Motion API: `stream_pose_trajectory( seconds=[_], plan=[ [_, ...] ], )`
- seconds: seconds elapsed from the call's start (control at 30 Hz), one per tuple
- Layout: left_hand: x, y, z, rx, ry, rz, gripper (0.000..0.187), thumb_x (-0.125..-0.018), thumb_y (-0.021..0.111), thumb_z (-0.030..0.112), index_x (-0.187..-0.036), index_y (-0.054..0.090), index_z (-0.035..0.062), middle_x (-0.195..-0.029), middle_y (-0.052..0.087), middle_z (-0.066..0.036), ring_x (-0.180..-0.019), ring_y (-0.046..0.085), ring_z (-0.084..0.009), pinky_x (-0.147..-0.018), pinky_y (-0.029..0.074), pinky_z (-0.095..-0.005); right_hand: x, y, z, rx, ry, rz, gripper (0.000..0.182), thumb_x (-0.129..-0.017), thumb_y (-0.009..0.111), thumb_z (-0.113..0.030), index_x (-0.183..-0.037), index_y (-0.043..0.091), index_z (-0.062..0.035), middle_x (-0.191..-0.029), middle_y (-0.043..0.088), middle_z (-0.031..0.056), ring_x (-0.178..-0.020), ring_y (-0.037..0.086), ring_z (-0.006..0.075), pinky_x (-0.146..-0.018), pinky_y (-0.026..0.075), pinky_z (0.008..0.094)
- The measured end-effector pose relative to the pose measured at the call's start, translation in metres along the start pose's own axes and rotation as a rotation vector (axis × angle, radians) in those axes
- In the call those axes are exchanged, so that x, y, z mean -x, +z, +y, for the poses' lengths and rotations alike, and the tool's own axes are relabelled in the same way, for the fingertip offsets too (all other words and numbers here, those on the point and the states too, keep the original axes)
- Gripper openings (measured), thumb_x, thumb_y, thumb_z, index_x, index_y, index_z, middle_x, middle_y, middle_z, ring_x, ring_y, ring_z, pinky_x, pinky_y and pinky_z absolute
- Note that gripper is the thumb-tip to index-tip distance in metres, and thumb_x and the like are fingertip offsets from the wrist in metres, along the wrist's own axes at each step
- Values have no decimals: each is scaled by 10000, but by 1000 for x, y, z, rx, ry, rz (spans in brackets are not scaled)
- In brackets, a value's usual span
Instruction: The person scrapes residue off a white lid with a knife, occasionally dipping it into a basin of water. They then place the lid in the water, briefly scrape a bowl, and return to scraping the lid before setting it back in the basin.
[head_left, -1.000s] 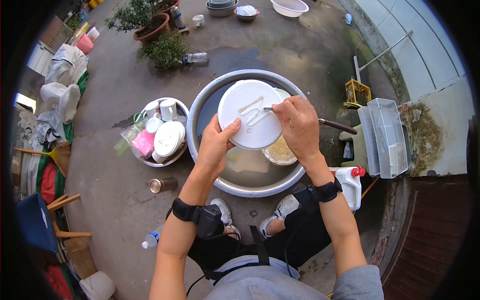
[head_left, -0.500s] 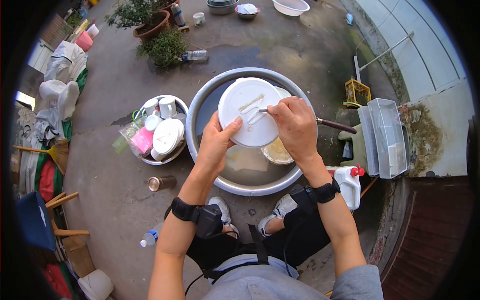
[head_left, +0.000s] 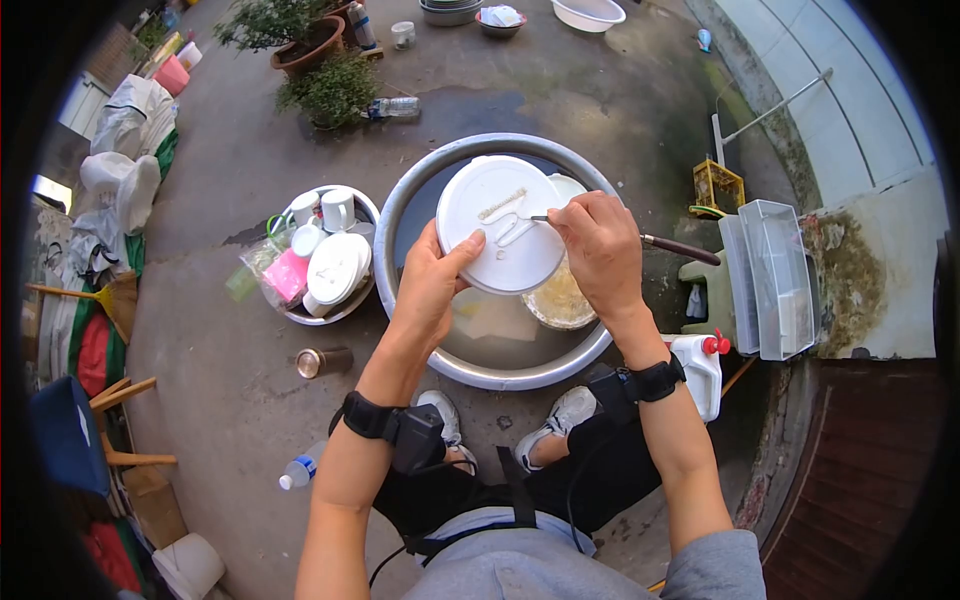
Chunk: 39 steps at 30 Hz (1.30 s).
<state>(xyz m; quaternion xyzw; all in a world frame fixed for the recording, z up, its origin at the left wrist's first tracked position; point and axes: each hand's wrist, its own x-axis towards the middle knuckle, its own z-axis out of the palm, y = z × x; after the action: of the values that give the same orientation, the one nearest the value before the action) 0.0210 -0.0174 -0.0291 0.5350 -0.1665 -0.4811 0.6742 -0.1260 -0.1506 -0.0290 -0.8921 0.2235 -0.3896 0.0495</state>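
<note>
My left hand (head_left: 432,278) grips a round white plastic lid (head_left: 480,262) by its lower left edge, thumb on top. The lid is tilted towards me over a large metal basin (head_left: 395,300) of cloudy water. On its face are raised looped lines and a brownish strip of residue. My right hand (head_left: 603,250) pinches a thin dark-tipped tool (head_left: 541,218), its point at the looped lines; the rest is hidden in my fingers. Below the lid, a round container with a yellowish surface (head_left: 560,300) sits in the basin. A dark handle (head_left: 680,249) sticks out past the right rim.
A smaller basin (head_left: 322,320) with white mugs, a white lidded pot and a pink packet stands left. Nearer me are a metal flask (head_left: 322,362) and a plastic bottle (head_left: 300,470). At right are a white jug (head_left: 697,375) and clear plastic boxes (head_left: 775,285).
My right hand has shifted slightly right and down, drawing the tool's tip along the lid's lines. The lid stays almost in place in my left hand.
</note>
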Motion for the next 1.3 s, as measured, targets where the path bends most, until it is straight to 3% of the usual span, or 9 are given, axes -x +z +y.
stream_pose_trajectory(
  seconds=[0.13, 0.5, 0.7, 1.03, 1.1, 1.3],
  plan=[
    [-1, -1, -3, -35, -7, -44, 475, -912, 619, 176, -1308, 432, -10, -1200, 591, -129, -1037, 623, -161, -872, 530, -301, 2, 0, -8, -85, 0, -46, 91, -748, 705, -97, -787, 623, -106, -793, 582, 17, -762, 568, 217, -654, 442, 353],
    [-4, -6, -1, -25, -68, -85, 443, -894, 635, 220, -1243, 500, -17, -1111, 639, -108, -959, 653, -133, -840, 537, -265, 0, -3, -7, -96, -76, -78, 90, -744, 705, -110, -796, 631, -116, -818, 588, 5, -771, 567, 206, -653, 431, 352],
    [-2, -6, 2, -21, -92, -51, 363, -895, 612, 193, -1192, 544, -5, -1039, 649, -87, -897, 643, -120, -762, 536, -250, 0, -5, -2, -91, -117, -115, 83, -758, 709, -118, -796, 636, -120, -843, 594, 0, -796, 565, 197, -667, 427, 348],
    [-1, -6, 4, 2, -102, -73, 409, -883, 639, 200, -1197, 514, -30, -1062, 650, -126, -912, 667, -133, -796, 547, -242, 1, -6, -4, -115, -123, -104, 92, -753, 717, -115, -794, 635, -111, -837, 600, 7, -784, 565, 203, -681, 432, 347],
    [-1, -4, 4, 12, -95, -32, 349, -900, 599, 176, -1173, 544, -34, -1036, 653, -120, -868, 664, -132, -740, 559, -252, 0, -3, -9, -123, -128, -130, 92, -755, 716, -116, -796, 634, -111, -837, 600, 8, -783, 564, 203, -681, 432, 347],
    [-2, -6, 2, 4, -107, -24, 349, -897, 602, 164, -1180, 541, -30, -1042, 651, -120, -873, 662, -138, -734, 563, -257, 1, -2, -4, -120, -137, -127, 87, -756, 705, -110, -803, 633, -117, -826, 589, 5, -791, 560, 201, -678, 428, 347]
  ],
)
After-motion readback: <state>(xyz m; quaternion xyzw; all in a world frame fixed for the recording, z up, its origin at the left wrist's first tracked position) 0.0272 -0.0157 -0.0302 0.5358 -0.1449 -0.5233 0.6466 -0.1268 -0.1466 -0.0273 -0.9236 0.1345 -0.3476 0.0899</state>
